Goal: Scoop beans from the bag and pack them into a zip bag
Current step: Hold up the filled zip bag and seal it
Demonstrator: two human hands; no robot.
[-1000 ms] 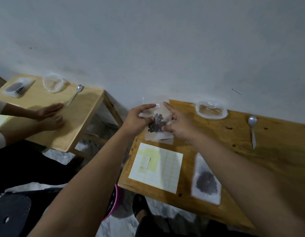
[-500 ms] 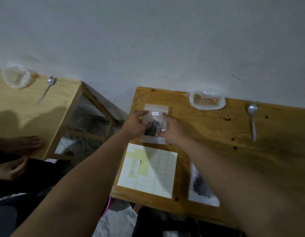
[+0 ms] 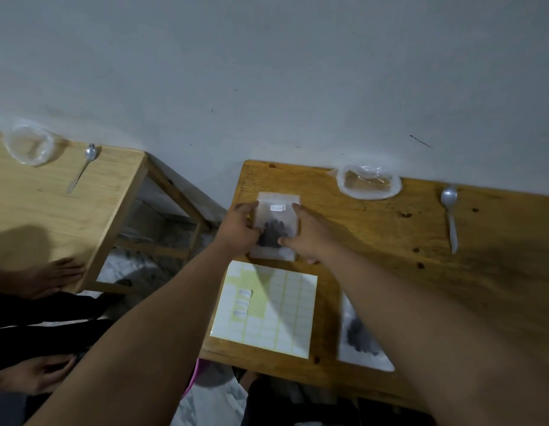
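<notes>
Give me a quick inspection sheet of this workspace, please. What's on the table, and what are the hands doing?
Surface: wooden table, bare wood with dark knots.
Job's things: zip bag holding dark beans, small white label on it; bean bag at the near edge, partly behind the right forearm; spoon lying alone at the right.
Clutter: label sheet near the front edge; clear dish by the wall.
Grippers: left hand and right hand each grip a side of the zip bag.
Cables: nothing seen.
Surroundings: grey wall; second table at left with a bowl, a second spoon and another person's hand on it.
</notes>
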